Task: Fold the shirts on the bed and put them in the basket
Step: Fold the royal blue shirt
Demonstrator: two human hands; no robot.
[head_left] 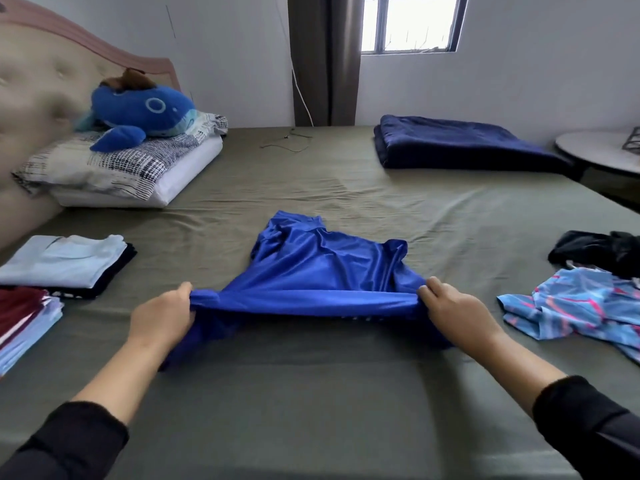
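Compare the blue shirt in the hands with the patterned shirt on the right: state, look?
The blue shirt is plain shiny royal blue; the patterned shirt is light blue with pink streaks. The blue shirt is gripped at its near edge by the left hand and right hand and pulled taut; the patterned shirt lies crumpled and untouched. The blue shirt sits mid-bed, the patterned one near the right edge. Both are unfolded, on the olive bed sheet.

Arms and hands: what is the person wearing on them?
Both arms wear black sleeves, pushed up so the forearms are bare. The left sleeve looks soft and fuzzy at its cuff; the right sleeve matches. The left hand and right hand are bare: no gloves, rings or watch show.
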